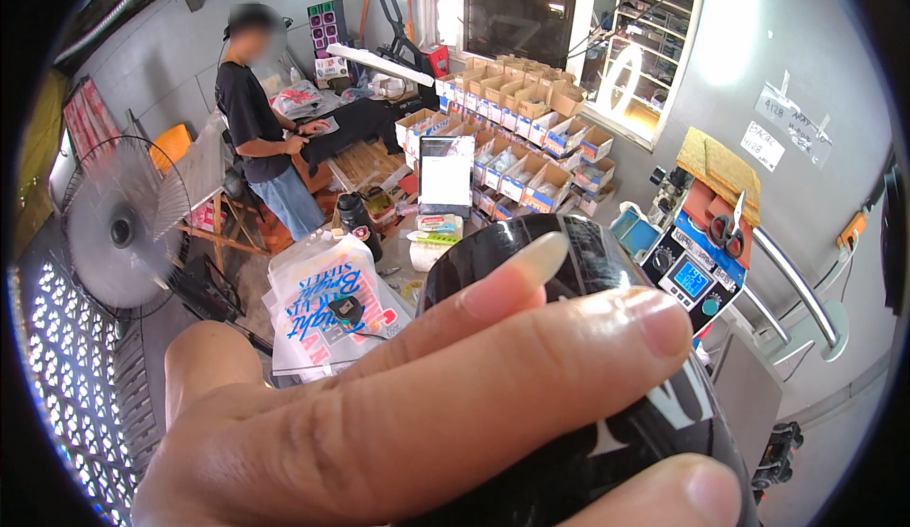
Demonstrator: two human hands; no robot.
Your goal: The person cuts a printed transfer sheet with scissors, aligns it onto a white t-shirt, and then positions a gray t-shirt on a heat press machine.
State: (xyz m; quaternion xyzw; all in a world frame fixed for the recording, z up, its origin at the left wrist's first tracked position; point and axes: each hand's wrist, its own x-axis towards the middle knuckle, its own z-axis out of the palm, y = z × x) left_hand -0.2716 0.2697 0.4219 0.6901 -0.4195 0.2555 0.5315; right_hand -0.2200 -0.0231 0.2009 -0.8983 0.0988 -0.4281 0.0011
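Very close and large, my left hand reaches in from the lower left. Its fingers lie across a glossy black rounded object with white lettering and press against its side. Window light reflects on the object's curved top; its kind I cannot make out, and its lower part is hidden behind the fingers. My right hand is not in view. Past the fingers, to the left, lie white plastic bags with blue and red print, with a small dark item on top.
A person stands at a far-left worktable, hands over dark cloth. A fan is at left. Stacked small cardboard boxes, a bright tablet-like screen and a black bottle are behind. Right: a press machine with scissors.
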